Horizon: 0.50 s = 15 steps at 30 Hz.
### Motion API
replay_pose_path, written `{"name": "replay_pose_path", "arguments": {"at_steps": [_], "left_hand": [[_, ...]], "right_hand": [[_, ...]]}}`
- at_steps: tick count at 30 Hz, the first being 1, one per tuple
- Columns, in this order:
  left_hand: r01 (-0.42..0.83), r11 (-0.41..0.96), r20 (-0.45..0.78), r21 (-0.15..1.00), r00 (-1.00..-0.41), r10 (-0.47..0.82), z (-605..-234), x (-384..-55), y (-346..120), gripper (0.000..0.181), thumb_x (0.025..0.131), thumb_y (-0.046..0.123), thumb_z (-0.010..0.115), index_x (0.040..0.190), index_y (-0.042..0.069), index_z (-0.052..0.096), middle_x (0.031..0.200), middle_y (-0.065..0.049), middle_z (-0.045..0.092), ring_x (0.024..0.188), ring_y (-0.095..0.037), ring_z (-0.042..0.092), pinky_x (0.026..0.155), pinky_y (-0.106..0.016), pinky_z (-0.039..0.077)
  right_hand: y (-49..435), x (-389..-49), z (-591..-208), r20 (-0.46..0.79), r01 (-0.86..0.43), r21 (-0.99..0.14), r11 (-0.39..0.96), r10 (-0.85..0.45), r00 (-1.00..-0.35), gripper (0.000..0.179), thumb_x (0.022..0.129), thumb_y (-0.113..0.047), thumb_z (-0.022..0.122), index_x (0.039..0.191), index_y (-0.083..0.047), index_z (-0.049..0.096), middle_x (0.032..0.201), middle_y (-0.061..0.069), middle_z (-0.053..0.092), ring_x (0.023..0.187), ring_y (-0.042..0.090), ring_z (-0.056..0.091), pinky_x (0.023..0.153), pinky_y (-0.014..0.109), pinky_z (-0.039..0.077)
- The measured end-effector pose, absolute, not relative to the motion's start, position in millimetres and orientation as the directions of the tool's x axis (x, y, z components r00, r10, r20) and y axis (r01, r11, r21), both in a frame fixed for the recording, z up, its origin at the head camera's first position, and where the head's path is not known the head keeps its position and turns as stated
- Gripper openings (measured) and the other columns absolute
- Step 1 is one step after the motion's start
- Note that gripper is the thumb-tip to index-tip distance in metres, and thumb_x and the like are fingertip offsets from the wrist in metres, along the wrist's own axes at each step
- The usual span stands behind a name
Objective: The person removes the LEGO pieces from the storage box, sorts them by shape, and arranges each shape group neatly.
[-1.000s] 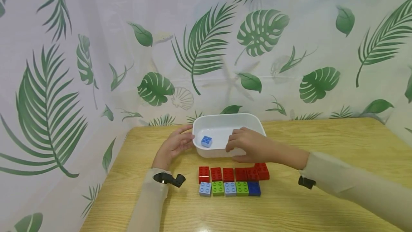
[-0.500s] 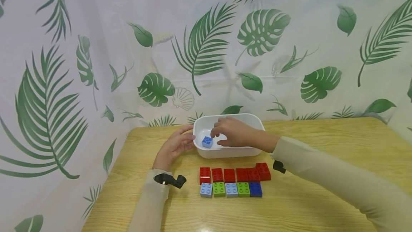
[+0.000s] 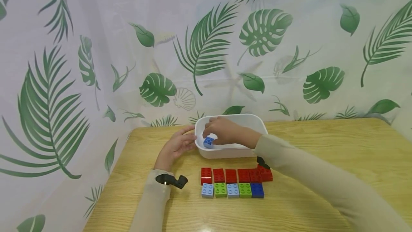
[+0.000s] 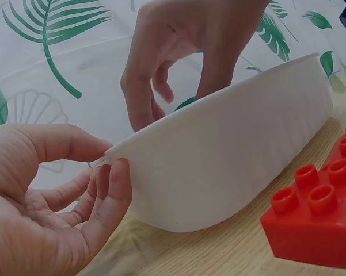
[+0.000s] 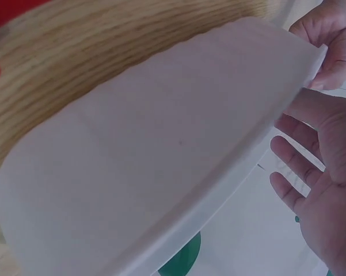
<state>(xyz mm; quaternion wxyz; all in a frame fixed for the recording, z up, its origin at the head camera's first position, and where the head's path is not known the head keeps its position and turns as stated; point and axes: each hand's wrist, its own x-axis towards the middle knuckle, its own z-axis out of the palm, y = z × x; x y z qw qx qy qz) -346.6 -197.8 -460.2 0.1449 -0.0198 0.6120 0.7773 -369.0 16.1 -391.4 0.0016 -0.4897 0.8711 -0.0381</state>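
Observation:
My left hand (image 3: 177,145) pinches the left end of the white plastic bin (image 4: 219,161) by its rim, thumb above and fingers beneath. Inside the bin, at its left end, lies a light blue toy building brick (image 3: 208,143) with its hollow underside up. My right hand (image 3: 223,131) reaches down over the rim, thumb and fingertips at opposite sides of that brick. In the left wrist view the bin wall hides the right fingertips and the brick. The right wrist view shows the right hand's other fingers (image 5: 299,158) spread apart above the rim.
In front of the bin stands a row of red bricks (image 3: 230,175); the right sleeve overlaps its right end. Nearer me is a row of light blue, green (image 3: 220,190) and dark blue bricks (image 3: 257,191). A leaf-print cloth (image 3: 199,46) hangs behind the wooden table (image 3: 305,139).
My right hand has moved left and down, from above the bin's front rim into the bin, to the light blue brick. The left hand has stayed at the bin's left end.

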Motion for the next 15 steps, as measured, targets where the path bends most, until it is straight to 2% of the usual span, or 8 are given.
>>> {"name": "replay_pose_path", "arguments": {"at_steps": [8,15], "left_hand": [[-0.235,-0.202,-0.194,0.951,-0.96,0.201,-460,-346,-198,0.056,0.097,-0.005,0.055,0.151,0.002,0.042,0.122,-0.006,0.065,0.096,-0.011,0.068,0.079,-0.027,0.058],[-0.239,-0.215,-0.195,0.947,-0.959,0.208,-461,-347,-199,0.057,0.097,-0.005,0.055,0.152,0.002,0.04,0.12,-0.004,0.066,0.095,-0.011,0.068,0.078,-0.026,0.058]], "right_hand": [[3,-371,-404,-0.023,-0.818,-0.044,0.573,-0.82,-0.572,0.039,0.081,-0.019,0.087,0.119,-0.021,0.077,0.123,0.002,0.074,0.114,0.023,0.061,0.101,0.043,0.052],[-4,-376,-412,-0.051,-0.812,0.011,0.584,-0.81,-0.584,0.039,0.081,-0.019,0.087,0.119,-0.021,0.077,0.122,0.002,0.074,0.113,0.023,0.06,0.101,0.042,0.051]]}}
